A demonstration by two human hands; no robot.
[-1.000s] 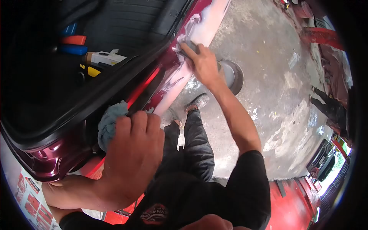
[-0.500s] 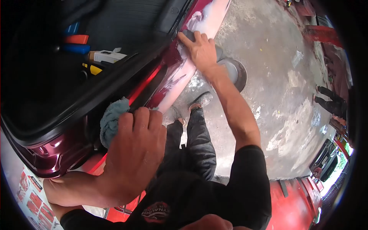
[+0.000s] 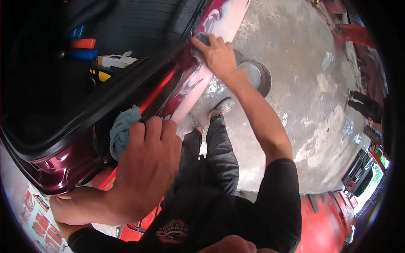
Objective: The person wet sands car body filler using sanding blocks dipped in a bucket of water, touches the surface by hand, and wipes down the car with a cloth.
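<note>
Along the maroon panel [image 3: 187, 63], the right hand [image 3: 221, 57] is pressing a grey pad [image 3: 203, 39], its grip clamping around it. The pad is now sitting farther up the edge than a second ago, so it is covering a different stretch beside the whitish coating [image 3: 230, 25]. The left hand [image 3: 149, 158] is clutching a blue cloth [image 3: 123, 133] and hiding the panel's near end. Beyond, a basin [image 3: 265, 79] is resting on the floor [image 3: 303, 50], the right forearm partly blocking it; a box [image 3: 119, 62] is lying inside the trunk [image 3: 135, 38].
</note>
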